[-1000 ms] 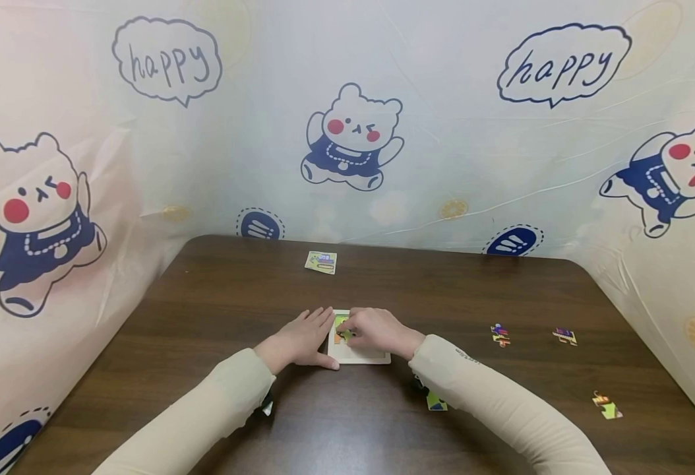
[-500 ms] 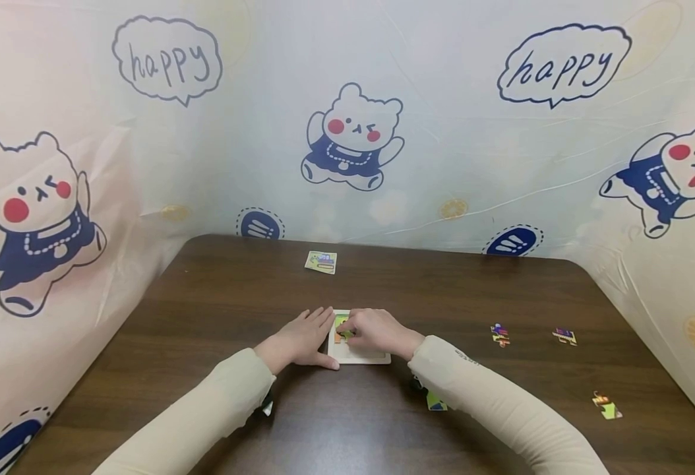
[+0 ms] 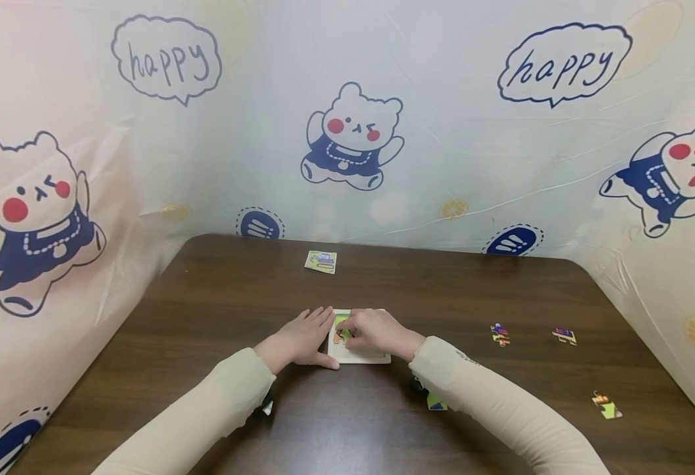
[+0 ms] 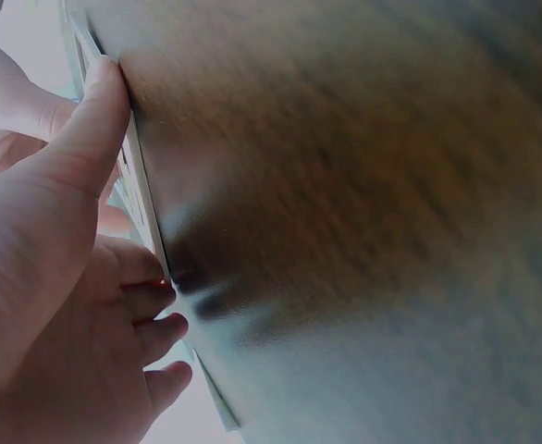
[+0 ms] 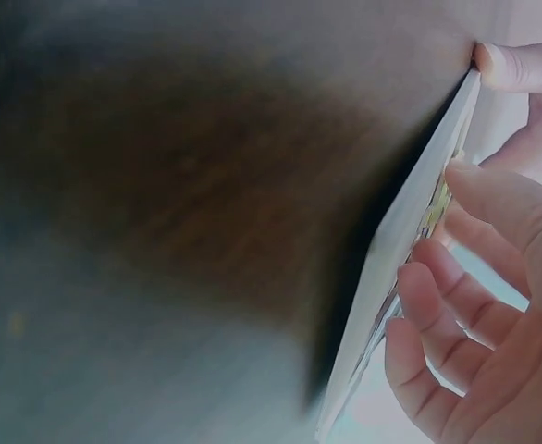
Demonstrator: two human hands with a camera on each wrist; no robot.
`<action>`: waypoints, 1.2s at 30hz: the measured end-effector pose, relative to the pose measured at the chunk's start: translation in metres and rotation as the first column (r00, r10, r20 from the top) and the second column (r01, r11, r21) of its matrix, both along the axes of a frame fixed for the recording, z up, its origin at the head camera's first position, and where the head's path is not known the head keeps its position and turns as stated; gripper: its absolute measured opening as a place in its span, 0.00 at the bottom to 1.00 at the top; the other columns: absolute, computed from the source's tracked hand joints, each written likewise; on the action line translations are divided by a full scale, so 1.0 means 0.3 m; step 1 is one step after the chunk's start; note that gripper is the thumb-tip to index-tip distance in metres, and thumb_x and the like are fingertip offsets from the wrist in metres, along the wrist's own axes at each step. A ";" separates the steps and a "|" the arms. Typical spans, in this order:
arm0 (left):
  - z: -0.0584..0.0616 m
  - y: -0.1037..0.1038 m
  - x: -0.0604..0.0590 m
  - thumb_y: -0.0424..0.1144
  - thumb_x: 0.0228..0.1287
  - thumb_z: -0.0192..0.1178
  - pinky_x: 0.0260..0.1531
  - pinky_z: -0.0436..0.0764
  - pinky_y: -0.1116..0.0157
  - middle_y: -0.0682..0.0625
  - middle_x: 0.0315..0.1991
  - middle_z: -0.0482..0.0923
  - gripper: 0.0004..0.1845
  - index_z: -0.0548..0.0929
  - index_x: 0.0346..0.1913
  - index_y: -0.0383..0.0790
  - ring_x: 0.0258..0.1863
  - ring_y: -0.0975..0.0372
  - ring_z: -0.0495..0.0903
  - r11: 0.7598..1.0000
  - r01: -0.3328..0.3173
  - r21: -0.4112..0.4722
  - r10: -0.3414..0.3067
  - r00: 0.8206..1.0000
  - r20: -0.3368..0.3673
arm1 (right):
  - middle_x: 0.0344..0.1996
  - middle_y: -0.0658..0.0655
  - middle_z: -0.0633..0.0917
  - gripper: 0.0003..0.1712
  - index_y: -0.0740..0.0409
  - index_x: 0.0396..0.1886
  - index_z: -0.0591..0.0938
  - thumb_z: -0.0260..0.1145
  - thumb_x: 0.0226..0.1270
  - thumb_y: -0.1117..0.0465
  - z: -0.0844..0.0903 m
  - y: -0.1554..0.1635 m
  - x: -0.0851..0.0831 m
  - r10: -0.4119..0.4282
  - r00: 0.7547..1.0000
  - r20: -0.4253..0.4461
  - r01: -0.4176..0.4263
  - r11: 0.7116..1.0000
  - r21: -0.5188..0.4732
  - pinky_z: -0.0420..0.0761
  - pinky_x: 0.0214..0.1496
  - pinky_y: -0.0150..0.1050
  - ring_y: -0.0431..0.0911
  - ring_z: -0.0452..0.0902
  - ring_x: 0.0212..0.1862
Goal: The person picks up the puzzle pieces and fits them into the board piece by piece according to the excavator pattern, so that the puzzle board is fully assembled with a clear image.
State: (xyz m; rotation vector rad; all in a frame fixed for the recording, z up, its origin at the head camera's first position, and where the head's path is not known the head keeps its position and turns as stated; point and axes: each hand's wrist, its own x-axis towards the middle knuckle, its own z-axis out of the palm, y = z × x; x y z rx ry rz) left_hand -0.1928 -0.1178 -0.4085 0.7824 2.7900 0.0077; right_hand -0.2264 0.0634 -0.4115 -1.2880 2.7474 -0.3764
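Observation:
A small white puzzle tray [image 3: 366, 359] lies at mid-table between the hands. The left hand [image 3: 301, 338] rests flat against its left side, fingers straight, with the thumb at the front left corner. Over the tray's middle, the right hand [image 3: 377, 330] pinches a green and orange puzzle piece [image 3: 339, 336] with thumb and index finger at the tray's left part. The right wrist view shows the thumb [image 5: 493, 190] on the piece's yellow-green edge [image 5: 435, 208], the other fingers curled above the tray. The right hand hides much of the tray.
Loose puzzle pieces lie to the right: a purple and orange one [image 3: 500, 335], a purple striped one [image 3: 564, 336] and an orange and green one [image 3: 606, 405]. A green and blue piece [image 3: 436, 402] is partly under the right sleeve. A picture card [image 3: 321, 262] lies at the back.
Both hands stay in place at the tray. The right fingertips and the piece under them shift only very slightly.

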 end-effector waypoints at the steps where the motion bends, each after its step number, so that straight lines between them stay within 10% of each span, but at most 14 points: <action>1: -0.001 0.000 0.000 0.67 0.51 0.57 0.63 0.53 0.52 0.37 0.69 0.52 0.53 0.57 0.68 0.27 0.67 0.49 0.52 1.000 0.001 0.001 -0.001 1.000 -0.002 | 0.30 0.48 0.80 0.17 0.54 0.46 0.84 0.69 0.55 0.60 0.001 0.002 0.001 -0.012 1.000 0.010 0.012 1.000 -0.008 0.72 0.27 0.32 0.37 0.70 0.27; 36: -0.003 -0.001 -0.003 0.68 0.51 0.56 0.63 0.53 0.52 0.37 0.69 0.51 0.53 0.56 0.68 0.28 0.67 0.49 0.52 1.000 0.001 -0.006 -0.001 1.000 0.002 | 0.31 0.46 0.81 0.13 0.50 0.42 0.86 0.69 0.55 0.61 -0.006 0.009 -0.006 -0.004 1.000 0.006 0.004 1.000 -0.003 0.72 0.28 0.30 0.35 0.72 0.29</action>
